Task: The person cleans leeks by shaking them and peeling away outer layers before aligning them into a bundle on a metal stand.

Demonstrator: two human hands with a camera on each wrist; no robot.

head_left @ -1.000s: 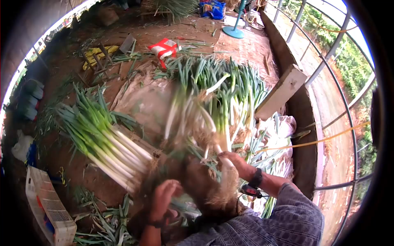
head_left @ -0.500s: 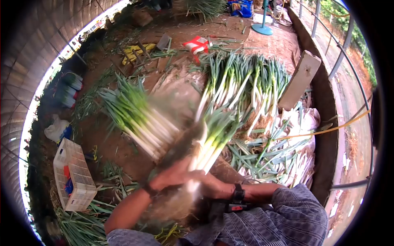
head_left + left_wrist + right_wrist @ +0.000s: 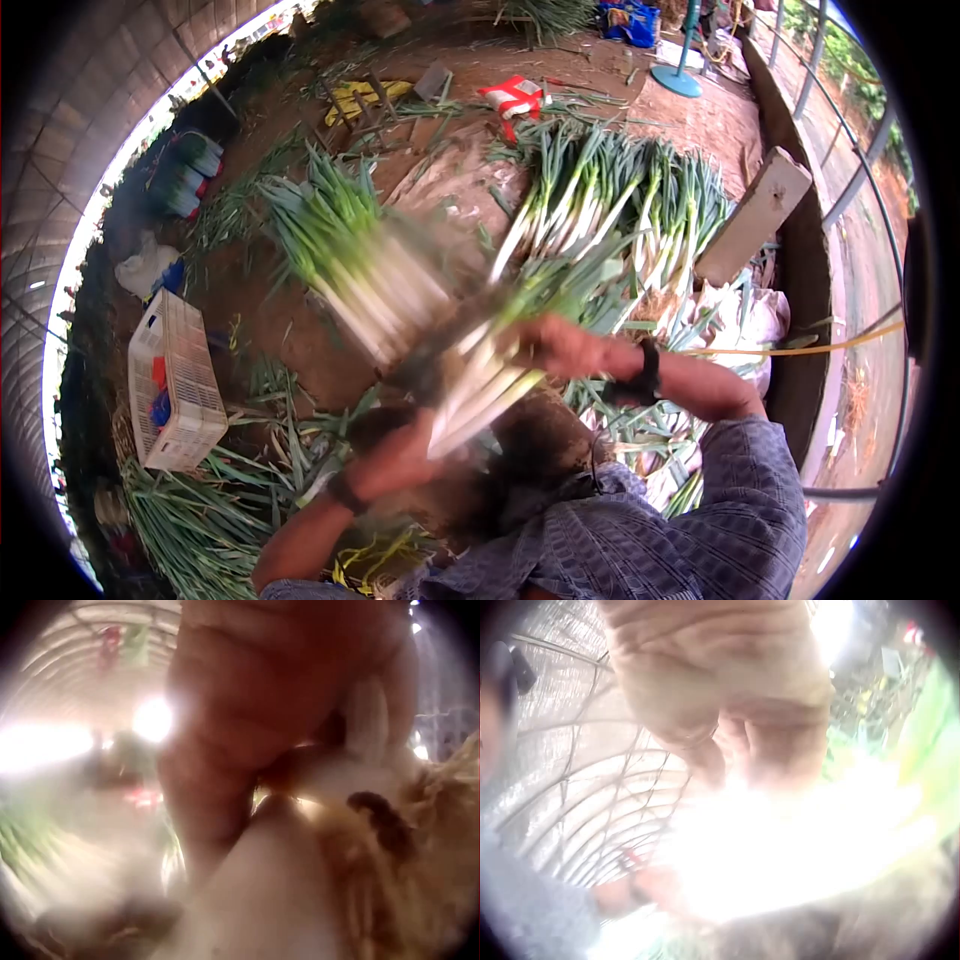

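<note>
Left hand (image 3: 395, 458) grips leek bunch (image 3: 478, 402) near root end; right hand (image 3: 568, 346) at bunch farther up, can't tell grip, glare; laid leeks (image 3: 375, 275) beyond bunch, crate (image 3: 190, 385) left of it

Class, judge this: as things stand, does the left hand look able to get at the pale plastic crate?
Probably not without letting go: the left hand grips pale stalks. Otherwise the way looks fairly free, with loose leaves lying low before the crate.

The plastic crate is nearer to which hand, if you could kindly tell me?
Left. The left hand is at the lower end of the held green onions, toward the crate; the right hand is farther across.
</note>
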